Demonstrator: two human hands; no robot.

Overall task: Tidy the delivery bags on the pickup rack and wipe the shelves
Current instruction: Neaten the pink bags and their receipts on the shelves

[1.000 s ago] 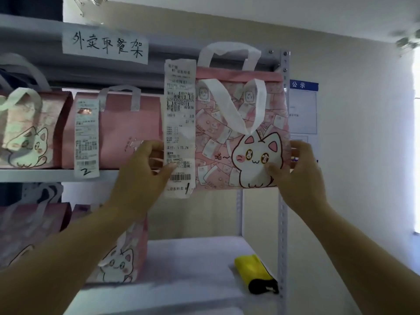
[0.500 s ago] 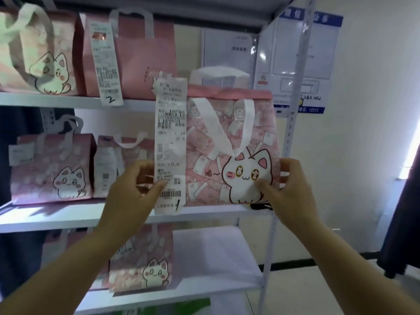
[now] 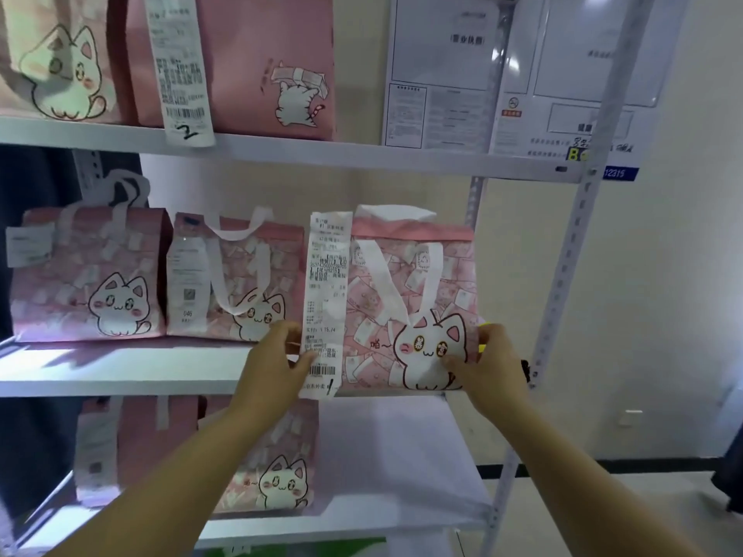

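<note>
I am setting the pink cat bag [image 3: 414, 307] down at the right end of the middle shelf [image 3: 120, 369], just beside the two bags already standing there. To do this well I want its bottom edge flat on the board and its face in line with the neighbouring bag [image 3: 237, 283], so the row reads evenly. I also want the long receipt [image 3: 325, 303] hanging free at the front, not tucked under or folded back, since its barcode and handwritten number need to stay readable. Whether the bag's base already rests fully on the shelf I cannot tell; the lower edge sits right at the shelf's front lip.

My left hand [image 3: 277, 363] is closed on the bag's lower left corner, thumb over the bottom of the receipt and pressing it to the bag. My right hand [image 3: 486, 363] is clamped on the lower right edge, thumb on the front near the printed cat, fingers behind. Both grips are pinches on the bag alone, touching nothing else. I should let go only once the bag stands by itself, as it looks soft and could slump forward.
</note>
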